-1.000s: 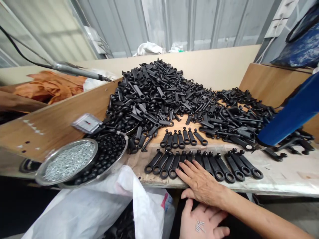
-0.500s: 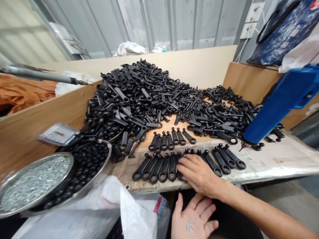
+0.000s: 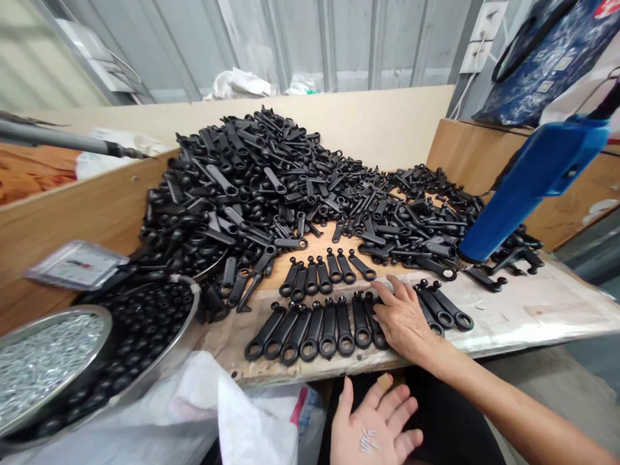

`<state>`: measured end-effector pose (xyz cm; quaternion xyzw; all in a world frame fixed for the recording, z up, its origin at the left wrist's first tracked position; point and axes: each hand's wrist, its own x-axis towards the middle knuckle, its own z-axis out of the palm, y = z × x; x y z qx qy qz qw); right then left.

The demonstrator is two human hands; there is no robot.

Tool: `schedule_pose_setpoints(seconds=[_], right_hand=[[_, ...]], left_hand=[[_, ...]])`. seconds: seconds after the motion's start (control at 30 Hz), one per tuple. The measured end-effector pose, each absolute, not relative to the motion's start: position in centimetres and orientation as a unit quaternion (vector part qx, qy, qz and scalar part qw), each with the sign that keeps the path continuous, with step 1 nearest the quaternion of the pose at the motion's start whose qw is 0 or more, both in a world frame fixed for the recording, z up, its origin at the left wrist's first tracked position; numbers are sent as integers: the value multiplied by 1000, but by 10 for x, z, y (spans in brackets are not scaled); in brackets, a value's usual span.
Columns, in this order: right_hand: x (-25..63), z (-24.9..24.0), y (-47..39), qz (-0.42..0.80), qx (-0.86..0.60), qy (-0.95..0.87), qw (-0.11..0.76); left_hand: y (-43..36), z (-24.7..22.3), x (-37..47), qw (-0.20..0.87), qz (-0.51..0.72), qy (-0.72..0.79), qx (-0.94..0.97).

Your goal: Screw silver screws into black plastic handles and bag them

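Handles (image 3: 310, 329) are lying rowed under the flat, spread right hand (image 3: 402, 316); the pile (image 3: 271, 181) at twelve o'clock is waiting, while the cupped, upturned left hand (image 3: 372, 429) is cradling screws (image 3: 367, 441).

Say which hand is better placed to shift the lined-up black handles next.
Right, probably. The right hand lies flat on the front row of black handles; the left hand is palm-up below the table edge, cradling small screws.

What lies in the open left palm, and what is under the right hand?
The left hand cups a few small silver pins. The right hand lies flat on the row of black handles; the handles beneath it are hidden.
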<state>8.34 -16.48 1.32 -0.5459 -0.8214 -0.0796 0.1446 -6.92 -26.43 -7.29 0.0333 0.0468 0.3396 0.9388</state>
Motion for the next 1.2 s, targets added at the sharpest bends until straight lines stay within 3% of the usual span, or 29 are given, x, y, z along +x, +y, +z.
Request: schedule_pose_setpoints(seconds=[0.37, 0.77, 0.9, 1.07, 1.2], right_hand=[[89, 29, -142, -102, -518, -790, 312], [83, 22, -126, -76, -518, -812, 256], [87, 36, -142, -85, -496, -819, 276], [145, 53, -188, -94, -459, -811, 352], [224, 44, -217, -129, -582, -710, 375]], left_hand=[[-261, -81, -69, 938, 345, 19, 35], [-260, -80, -72, 939, 342, 22, 35], [-258, -81, -73, 941, 336, 9, 40], [-254, -80, -72, 950, 310, -20, 36], [-250, -80, -64, 962, 268, -30, 40]])
